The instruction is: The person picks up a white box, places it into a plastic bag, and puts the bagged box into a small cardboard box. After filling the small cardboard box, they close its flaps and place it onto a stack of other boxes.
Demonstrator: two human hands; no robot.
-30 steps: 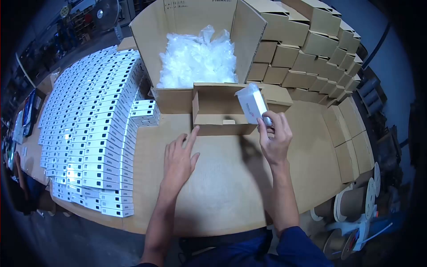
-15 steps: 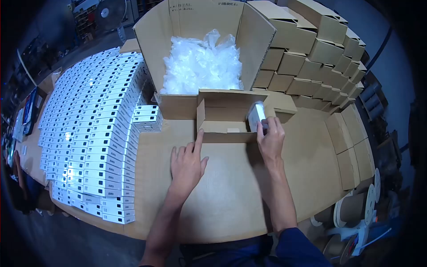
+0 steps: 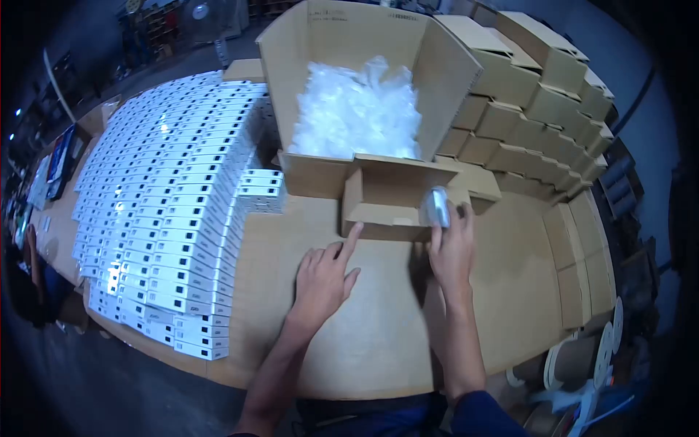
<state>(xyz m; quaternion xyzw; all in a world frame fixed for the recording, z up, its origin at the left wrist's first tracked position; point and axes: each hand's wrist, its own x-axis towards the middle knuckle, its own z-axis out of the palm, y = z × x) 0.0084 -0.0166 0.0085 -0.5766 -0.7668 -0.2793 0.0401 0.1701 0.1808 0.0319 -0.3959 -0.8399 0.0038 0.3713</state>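
Cardboard-covered tabletop [image 3: 378,320] w/ white boxes [image 3: 167,211] stacked at 9 o'clock. Your right hand [image 3: 451,251] has fingers clamped on a wrapped white packet [image 3: 437,207], at the small open carton's [image 3: 386,204] 3 o'clock end. Left hand [image 3: 324,280] lies flat, fingers apart, forefinger touching carton's front.

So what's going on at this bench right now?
A person is working at a cardboard-covered table. Their right hand holds a small white bagged item at the right end of a small open carton, lowered partly inside. Their left hand lies flat on the table, its index finger touching the carton's front wall. Behind stands a large box of clear plastic bags; rows of white boxes fill the left, folded cartons the right.
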